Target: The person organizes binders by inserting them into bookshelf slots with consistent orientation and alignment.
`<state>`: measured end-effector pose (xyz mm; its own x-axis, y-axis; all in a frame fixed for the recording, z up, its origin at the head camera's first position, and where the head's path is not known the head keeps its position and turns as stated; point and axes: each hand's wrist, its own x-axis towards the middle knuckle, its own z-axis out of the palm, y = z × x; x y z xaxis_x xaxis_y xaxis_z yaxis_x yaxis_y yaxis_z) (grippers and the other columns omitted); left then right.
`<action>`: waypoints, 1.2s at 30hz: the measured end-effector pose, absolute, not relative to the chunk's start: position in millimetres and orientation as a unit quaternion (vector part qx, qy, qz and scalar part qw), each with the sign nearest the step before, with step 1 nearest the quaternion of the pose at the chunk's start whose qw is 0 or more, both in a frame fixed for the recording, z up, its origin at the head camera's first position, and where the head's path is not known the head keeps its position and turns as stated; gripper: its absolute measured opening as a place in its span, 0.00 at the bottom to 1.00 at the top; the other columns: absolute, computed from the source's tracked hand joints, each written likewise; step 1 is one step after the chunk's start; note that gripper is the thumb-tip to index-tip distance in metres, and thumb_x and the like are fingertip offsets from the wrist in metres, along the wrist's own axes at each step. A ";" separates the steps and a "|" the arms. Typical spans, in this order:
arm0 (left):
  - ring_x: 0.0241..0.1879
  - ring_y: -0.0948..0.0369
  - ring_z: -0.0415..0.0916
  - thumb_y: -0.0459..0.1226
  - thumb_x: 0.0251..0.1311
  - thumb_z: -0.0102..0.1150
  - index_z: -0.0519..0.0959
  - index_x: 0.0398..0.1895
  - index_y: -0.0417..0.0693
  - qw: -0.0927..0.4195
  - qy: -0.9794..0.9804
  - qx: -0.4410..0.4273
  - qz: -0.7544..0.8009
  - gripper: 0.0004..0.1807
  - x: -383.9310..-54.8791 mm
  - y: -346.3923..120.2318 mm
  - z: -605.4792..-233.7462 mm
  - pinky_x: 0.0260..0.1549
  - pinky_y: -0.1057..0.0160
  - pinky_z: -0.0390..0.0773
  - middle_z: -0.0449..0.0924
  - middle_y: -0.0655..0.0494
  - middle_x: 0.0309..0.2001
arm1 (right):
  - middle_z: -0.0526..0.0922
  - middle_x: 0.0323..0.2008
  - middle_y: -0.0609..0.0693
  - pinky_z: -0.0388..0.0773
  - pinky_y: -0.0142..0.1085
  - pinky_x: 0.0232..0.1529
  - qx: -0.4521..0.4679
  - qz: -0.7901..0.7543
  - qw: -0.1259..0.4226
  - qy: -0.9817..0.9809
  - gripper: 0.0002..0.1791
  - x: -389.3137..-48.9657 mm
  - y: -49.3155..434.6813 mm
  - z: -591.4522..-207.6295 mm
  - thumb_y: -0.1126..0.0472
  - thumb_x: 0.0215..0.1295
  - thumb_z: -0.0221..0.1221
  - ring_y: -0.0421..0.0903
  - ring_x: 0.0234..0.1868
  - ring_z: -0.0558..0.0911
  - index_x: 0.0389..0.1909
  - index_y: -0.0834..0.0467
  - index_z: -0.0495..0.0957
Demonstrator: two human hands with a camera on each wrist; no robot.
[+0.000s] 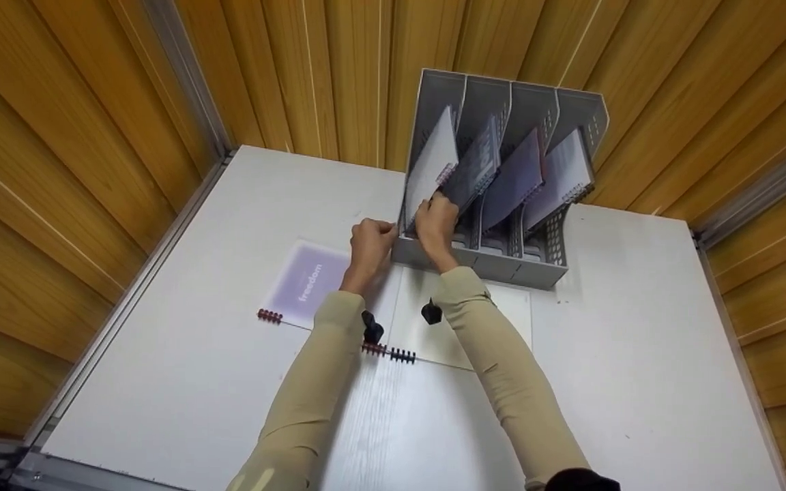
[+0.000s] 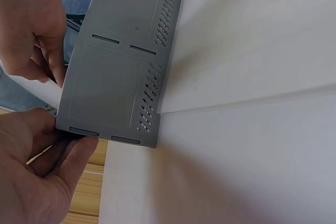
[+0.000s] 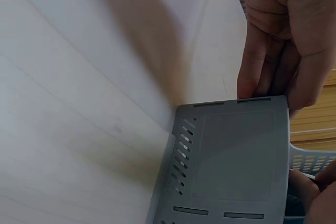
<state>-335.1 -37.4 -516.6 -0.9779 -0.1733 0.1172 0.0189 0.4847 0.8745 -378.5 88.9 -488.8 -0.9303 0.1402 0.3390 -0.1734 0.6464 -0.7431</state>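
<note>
A grey file organizer [image 1: 536, 273] with upright compartments stands at the back of the table. My left hand [image 1: 371, 244] pinches its front left corner; in the left wrist view, the thumb and fingers of the left hand [image 2: 39, 169] close over the corner edge. Inside the leftmost compartment leans a white ring-bound notebook [image 1: 432, 164]. My right hand [image 1: 437, 221] grips its lower front edge, fingers curled and partly hidden. In the right wrist view, the right hand [image 3: 320, 195] shows only at the lower right, beyond the organizer's front panel [image 3: 236, 156].
A dark notebook [image 1: 476, 167], a purple notebook [image 1: 516, 181] and a pale notebook [image 1: 560, 177] stand in the other compartments. Flat on the white table [image 1: 181, 327] lie a purple "freedom" notebook [image 1: 308, 283] with red rings and a cream notebook [image 1: 434, 344] with black rings, partly under my arms.
</note>
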 end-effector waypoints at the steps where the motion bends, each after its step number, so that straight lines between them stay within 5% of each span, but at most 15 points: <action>1: 0.32 0.59 0.81 0.36 0.67 0.63 0.90 0.40 0.41 0.096 -0.856 0.046 -0.505 0.09 -334.9 -37.5 -516.5 0.39 0.56 0.80 0.89 0.50 0.37 | 0.83 0.28 0.63 0.75 0.47 0.32 0.011 0.423 0.199 -0.884 0.11 -378.7 88.2 -488.4 0.69 0.71 0.54 0.50 0.27 0.75 0.31 0.71 0.80; 5: 0.36 0.57 0.83 0.36 0.67 0.63 0.90 0.40 0.41 0.094 -0.855 0.049 -0.507 0.09 -334.6 -37.7 -516.5 0.42 0.54 0.81 0.89 0.49 0.39 | 0.83 0.28 0.63 0.74 0.45 0.31 0.019 0.436 0.215 -0.874 0.10 -383.3 85.3 -489.0 0.69 0.72 0.55 0.51 0.27 0.76 0.33 0.70 0.81; 11: 0.36 0.56 0.85 0.37 0.67 0.63 0.91 0.39 0.43 0.093 -0.862 0.049 -0.496 0.09 -335.0 -37.0 -516.0 0.42 0.55 0.82 0.89 0.50 0.37 | 0.84 0.31 0.62 0.73 0.41 0.34 0.010 0.436 0.102 -0.894 0.13 -389.9 82.8 -498.2 0.66 0.77 0.52 0.49 0.29 0.77 0.34 0.68 0.80; 15: 0.31 0.56 0.82 0.38 0.68 0.62 0.91 0.37 0.44 0.081 -0.863 0.041 -0.496 0.10 -336.2 -30.6 -514.4 0.38 0.56 0.80 0.89 0.50 0.31 | 0.85 0.35 0.64 0.77 0.44 0.40 -0.014 0.429 0.078 -0.900 0.13 -396.3 89.1 -498.5 0.66 0.77 0.52 0.55 0.35 0.82 0.36 0.69 0.81; 24: 0.36 0.57 0.83 0.39 0.67 0.64 0.91 0.38 0.47 0.073 -0.866 0.041 -0.493 0.09 -334.1 -19.0 -514.6 0.43 0.54 0.80 0.89 0.52 0.40 | 0.82 0.46 0.69 0.82 0.40 0.51 -0.077 0.553 -0.006 -0.829 0.15 -407.0 110.5 -490.1 0.66 0.78 0.49 0.58 0.50 0.85 0.45 0.75 0.79; 31: 0.37 0.57 0.82 0.38 0.68 0.62 0.91 0.35 0.44 0.069 -0.863 0.036 -0.499 0.11 -335.2 -19.5 -514.5 0.44 0.54 0.79 0.89 0.51 0.38 | 0.74 0.63 0.70 0.76 0.44 0.61 -0.017 0.593 -0.093 -0.799 0.24 -396.4 125.9 -483.3 0.69 0.77 0.49 0.59 0.64 0.76 0.69 0.74 0.64; 36: 0.31 0.59 0.77 0.38 0.68 0.62 0.91 0.32 0.43 0.070 -0.862 0.036 -0.501 0.12 -335.1 -22.5 -516.0 0.39 0.57 0.78 0.88 0.53 0.32 | 0.73 0.66 0.68 0.76 0.43 0.61 0.036 0.588 -0.087 -0.803 0.23 -373.5 143.9 -476.5 0.70 0.76 0.51 0.60 0.65 0.76 0.69 0.71 0.68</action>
<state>-335.1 -22.5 -516.0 -0.9875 -0.1329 0.0842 0.0072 0.4961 0.8682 -373.5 143.9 -476.5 -0.9822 -0.1598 -0.0985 0.0456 0.3060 -0.9509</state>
